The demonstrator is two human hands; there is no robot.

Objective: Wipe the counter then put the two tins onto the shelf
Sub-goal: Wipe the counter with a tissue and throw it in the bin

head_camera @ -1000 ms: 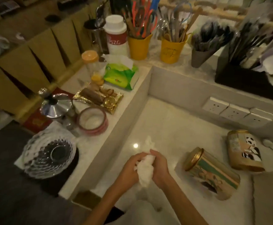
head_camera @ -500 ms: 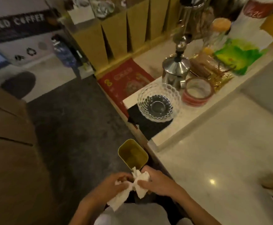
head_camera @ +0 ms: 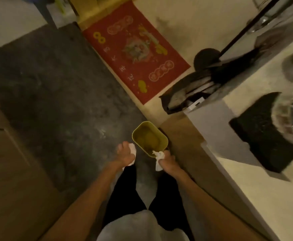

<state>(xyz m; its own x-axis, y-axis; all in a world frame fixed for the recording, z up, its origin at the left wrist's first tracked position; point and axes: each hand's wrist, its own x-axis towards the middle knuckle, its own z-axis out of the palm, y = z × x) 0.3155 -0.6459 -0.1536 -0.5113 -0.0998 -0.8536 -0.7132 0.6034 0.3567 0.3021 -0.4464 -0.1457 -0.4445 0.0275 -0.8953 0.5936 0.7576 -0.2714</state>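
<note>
We hold our left hand [head_camera: 126, 154] and right hand [head_camera: 166, 160] apart, each clenched on white tissue [head_camera: 158, 156], near the yellow bin [head_camera: 149, 138].

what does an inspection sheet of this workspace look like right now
surface: pale counter at right, only partly in view
job's things: tins not in view; left tissue and right tissue, one in each hand
clutter: black mat under a glass bowl on the counter
grippers: left hand and right hand each closed on tissue, beside the yellow bin
cables: nothing seen
surroundings: red mat on the floor, black bag by the counter end
</note>
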